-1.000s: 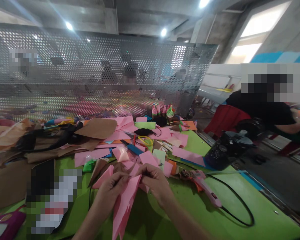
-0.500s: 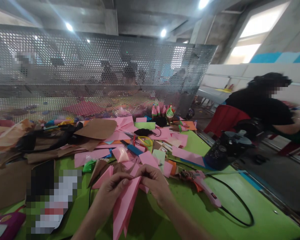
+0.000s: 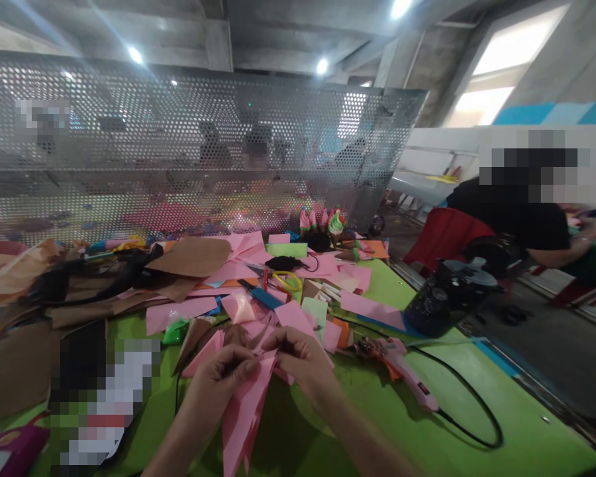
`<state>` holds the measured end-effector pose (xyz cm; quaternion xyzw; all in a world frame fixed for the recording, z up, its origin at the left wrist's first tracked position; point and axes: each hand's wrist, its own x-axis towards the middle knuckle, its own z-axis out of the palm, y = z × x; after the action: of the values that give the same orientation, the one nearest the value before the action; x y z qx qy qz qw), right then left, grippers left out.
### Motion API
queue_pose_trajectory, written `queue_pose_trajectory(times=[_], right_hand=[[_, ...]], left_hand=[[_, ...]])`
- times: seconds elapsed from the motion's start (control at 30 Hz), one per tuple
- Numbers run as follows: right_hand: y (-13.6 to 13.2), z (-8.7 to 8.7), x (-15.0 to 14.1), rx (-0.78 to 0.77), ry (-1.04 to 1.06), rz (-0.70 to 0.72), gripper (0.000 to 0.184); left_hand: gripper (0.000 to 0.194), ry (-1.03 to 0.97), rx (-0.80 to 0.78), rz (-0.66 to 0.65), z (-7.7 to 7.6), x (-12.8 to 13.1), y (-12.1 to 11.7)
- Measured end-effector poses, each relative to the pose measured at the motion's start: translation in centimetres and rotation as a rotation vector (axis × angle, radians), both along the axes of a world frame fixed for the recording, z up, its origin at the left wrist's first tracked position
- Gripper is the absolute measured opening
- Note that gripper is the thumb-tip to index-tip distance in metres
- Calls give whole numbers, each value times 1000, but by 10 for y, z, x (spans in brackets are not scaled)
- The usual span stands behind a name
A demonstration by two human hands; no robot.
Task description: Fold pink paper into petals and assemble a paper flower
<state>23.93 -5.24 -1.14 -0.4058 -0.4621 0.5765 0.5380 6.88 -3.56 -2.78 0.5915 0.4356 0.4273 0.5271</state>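
Near the front of the green table, my left hand (image 3: 226, 374) and my right hand (image 3: 300, 361) meet at the top of a folded piece of pink paper (image 3: 248, 414). Both hands are closed, thumbs and fingers pinching its upper end. The paper hangs down in long, pointed layers below my fingers. Just behind my hands lie more pink sheets (image 3: 295, 318) and a brown folded piece (image 3: 193, 338). My fingers partly hide the pinched fold.
A pink glue gun (image 3: 410, 377) with a looping black cord lies on the green table (image 3: 477, 397) at right. Beyond it stands a dark jug (image 3: 442, 298). Brown paper (image 3: 189, 257), scissors and a blue-handled cutter (image 3: 265, 298) clutter the back. A person sits at right.
The top of the pink paper has shifted slightly left and its fold looks more turned down between my fingers. The seated person at right has moved a little.
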Motion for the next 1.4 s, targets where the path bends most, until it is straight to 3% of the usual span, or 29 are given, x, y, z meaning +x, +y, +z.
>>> queue_pose_trajectory(times=[0.17, 0.37, 0.67, 0.83, 1.07, 1.27, 1.4], right_hand=[[-3, 2, 1, -19, 8, 39, 28], [2, -4, -2, -26, -46, 36, 10], [5, -7, 1, -44, -145, -11, 6], [2, -6, 1, -42, -104, 2, 4], [-1, -4, 4, -65, -191, 0, 34], [3, -8, 4, 91, -404, -22, 31], [5, -10, 4, 72, -323, -42, 28]], left_hand=[[19, 18, 31, 13, -1, -2, 0], [17, 17, 56, 0, -4, -1, -1], [21, 89, 108, -12, -6, 0, 2], [14, 10, 111, 9, -11, 3, 5], [11, -11, 118, 48, -17, 4, 7], [13, -13, 112, 32, -14, 4, 7], [26, -40, 27, 29, -12, 1, 10]])
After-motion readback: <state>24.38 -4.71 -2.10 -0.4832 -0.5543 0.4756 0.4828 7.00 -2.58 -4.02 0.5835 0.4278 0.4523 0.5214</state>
